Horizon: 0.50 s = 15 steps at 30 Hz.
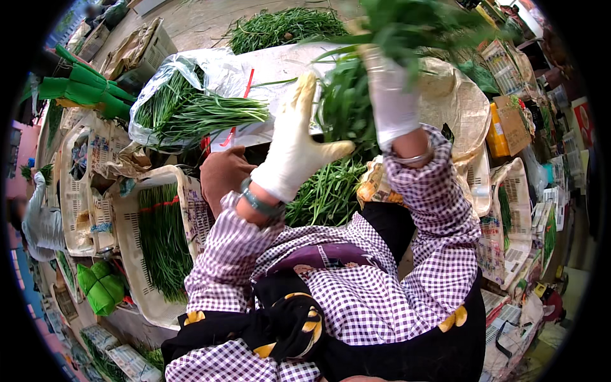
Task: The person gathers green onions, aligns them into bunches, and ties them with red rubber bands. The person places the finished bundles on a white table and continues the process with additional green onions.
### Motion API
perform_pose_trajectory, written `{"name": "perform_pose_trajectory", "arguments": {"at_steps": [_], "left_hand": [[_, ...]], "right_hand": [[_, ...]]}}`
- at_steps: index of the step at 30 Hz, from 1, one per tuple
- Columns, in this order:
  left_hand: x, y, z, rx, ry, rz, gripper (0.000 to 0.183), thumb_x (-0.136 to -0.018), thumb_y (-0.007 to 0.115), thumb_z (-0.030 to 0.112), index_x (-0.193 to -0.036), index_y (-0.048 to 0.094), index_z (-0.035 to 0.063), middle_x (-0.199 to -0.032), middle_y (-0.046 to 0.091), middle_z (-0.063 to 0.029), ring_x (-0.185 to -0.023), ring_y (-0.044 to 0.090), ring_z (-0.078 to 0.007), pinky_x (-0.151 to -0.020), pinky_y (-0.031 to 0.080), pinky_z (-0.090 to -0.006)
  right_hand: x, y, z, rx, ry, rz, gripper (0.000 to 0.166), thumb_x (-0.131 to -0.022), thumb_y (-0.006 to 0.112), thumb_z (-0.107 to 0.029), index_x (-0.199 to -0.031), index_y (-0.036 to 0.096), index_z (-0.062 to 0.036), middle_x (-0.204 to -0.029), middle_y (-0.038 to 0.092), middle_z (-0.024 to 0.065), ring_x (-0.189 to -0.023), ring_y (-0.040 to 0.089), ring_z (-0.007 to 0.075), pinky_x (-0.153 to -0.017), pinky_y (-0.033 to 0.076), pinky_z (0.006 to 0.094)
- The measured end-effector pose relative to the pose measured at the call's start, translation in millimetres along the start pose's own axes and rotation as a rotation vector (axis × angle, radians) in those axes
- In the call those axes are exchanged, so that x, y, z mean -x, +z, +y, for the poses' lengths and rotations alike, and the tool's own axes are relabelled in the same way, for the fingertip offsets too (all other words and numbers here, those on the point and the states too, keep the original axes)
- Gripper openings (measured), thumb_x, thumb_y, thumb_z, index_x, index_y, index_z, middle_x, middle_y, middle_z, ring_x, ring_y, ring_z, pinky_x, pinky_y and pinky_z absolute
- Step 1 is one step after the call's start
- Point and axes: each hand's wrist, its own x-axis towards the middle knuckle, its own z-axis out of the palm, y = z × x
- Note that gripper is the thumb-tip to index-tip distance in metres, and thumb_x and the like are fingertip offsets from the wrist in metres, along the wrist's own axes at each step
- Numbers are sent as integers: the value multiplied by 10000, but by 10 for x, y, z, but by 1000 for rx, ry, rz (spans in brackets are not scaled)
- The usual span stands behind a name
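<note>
My left hand (pixel 298 143), in a pale glove, is held palm-flat with fingers together and thumb spread, above the table's near edge. Nothing is in it. My right hand (pixel 384 81), gloved and raised at the upper right, grips a bunch of leafy greens (pixel 405 33), blurred by motion; its fingers are partly hidden by the leaves. Long green stalks (pixel 215 112), which look like garlic chives, lie partly in a clear plastic bag (pixel 143 114) on the white tabletop (pixel 267 62). A red strip (pixel 249 83) lies beside them. Loose greens (pixel 329 191) are heaped below my hands.
A white plastic basket (pixel 126 253) with tied green stalks stands at the left. More greens (pixel 286 28) lie beyond the table. A woven sack (pixel 458 110) is at the right, near more baskets (pixel 518 191). Another person (pixel 43 219) is at the far left.
</note>
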Motion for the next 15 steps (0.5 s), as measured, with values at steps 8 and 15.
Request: {"name": "perform_pose_trajectory", "arguments": {"at_steps": [8,15], "left_hand": [[-64,-43,-124,581,-295,149,104,-886,535,106,-981,556,69,-890,612,-9,-770,596,-116,-698,487,-247],[148,-992,-310,954,-585,400,262,-712,691,6,-967,638,30,-891,615,-11,-761,596,-136,-705,493,-265]], "right_hand": [[10,477,-494,-224,-246,-502,367,-729,657,-235,-1064,598,-96,-1012,584,149,-1122,458,310,-1036,245,443],[-116,340,-436,-254,-426,-571,586,-771,720,-255,-1290,498,-99,-1298,500,118,-1166,483,245,-970,402,353]]}}
